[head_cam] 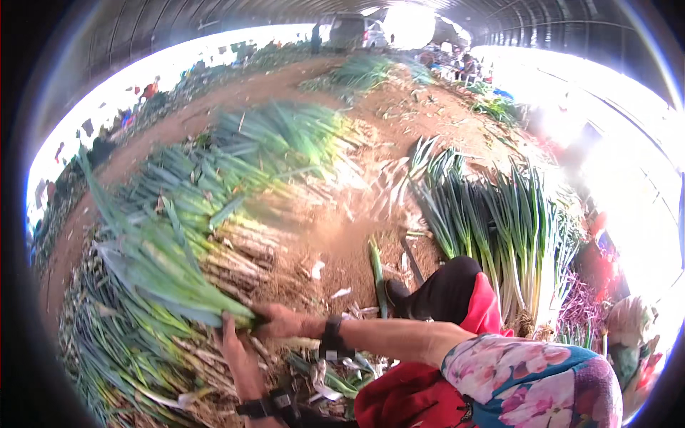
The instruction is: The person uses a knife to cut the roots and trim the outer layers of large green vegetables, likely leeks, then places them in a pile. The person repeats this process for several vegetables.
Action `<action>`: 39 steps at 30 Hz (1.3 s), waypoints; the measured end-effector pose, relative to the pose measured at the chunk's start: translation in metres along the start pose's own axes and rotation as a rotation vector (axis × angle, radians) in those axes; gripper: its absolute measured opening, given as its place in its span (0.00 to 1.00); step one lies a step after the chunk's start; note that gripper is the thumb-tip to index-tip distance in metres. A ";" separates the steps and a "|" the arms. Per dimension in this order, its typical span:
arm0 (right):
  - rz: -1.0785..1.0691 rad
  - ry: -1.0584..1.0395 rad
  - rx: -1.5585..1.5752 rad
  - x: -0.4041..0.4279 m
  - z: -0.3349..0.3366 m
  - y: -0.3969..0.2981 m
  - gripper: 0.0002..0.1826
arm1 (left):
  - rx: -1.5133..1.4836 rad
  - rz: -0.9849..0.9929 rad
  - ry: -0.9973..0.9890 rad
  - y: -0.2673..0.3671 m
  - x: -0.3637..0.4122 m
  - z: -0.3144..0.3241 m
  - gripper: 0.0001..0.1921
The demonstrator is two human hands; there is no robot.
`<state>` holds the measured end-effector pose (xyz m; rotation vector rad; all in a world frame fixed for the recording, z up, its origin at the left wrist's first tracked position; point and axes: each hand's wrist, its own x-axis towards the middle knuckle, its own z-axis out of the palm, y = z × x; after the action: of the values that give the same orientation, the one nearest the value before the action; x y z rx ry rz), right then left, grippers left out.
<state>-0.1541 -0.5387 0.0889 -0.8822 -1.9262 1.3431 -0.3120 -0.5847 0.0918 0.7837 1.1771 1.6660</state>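
Observation:
Bare soil and harvested leek-like green onions lie before me. My left hand (235, 345) and my right hand (283, 321) meet at the lower left, both gripping a leafy green onion bundle (176, 267). Its broad green leaves fan out up and to the left, and its lower end is mostly hidden by my fingers. Beneath it lies a long pile of green onions (123, 331), leaves to the left and pale, soil-covered stalks to the right. Each wrist carries a dark strap with a small device.
Cleaner green onions (503, 230) stand bunched to the right, beside reddish-purple stalks (580, 305). A black boot (401, 297) rests near a single green leaf (378, 273). More onions (278, 134) lie ahead. Farther off are a parked van (374, 35) and people (468, 67) under an arched roof.

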 end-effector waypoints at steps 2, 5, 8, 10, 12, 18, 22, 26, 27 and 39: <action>0.066 0.040 0.105 -0.009 -0.010 -0.008 0.25 | -0.125 -0.018 -0.033 -0.018 0.018 0.008 0.28; 0.073 0.109 0.377 -0.021 -0.009 0.005 0.23 | -0.218 -0.078 -0.061 -0.032 0.025 0.015 0.28; 0.060 0.124 0.577 -0.022 0.001 0.006 0.19 | -0.247 -0.082 -0.059 -0.048 0.041 -0.009 0.29; 0.055 0.132 0.570 -0.021 0.001 0.008 0.18 | -0.252 -0.120 -0.050 -0.049 0.040 -0.009 0.29; 0.046 0.155 0.529 -0.020 -0.002 0.011 0.17 | -0.245 -0.139 -0.061 -0.054 0.041 -0.012 0.29; -0.023 0.199 0.467 -0.022 -0.004 -0.001 0.15 | -0.127 -0.004 -0.084 -0.035 0.031 -0.004 0.31; -0.177 0.324 0.256 -0.022 0.017 0.013 0.19 | 0.750 0.405 -0.168 0.006 0.009 -0.041 0.29; -0.185 0.192 0.107 -0.043 -0.031 0.051 0.22 | 0.987 0.792 -0.219 -0.024 0.025 -0.040 0.28; -0.027 0.162 0.306 -0.039 -0.026 0.049 0.20 | 0.850 0.509 -0.116 -0.020 0.037 -0.046 0.28; 0.258 -0.159 -0.368 -0.139 -0.030 0.105 0.14 | -0.208 0.335 0.155 0.017 0.043 -0.090 0.26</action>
<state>-0.0314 -0.6075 -0.0179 -1.2705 -2.2909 1.2493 -0.4115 -0.5784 0.0765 0.7600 0.9923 2.1207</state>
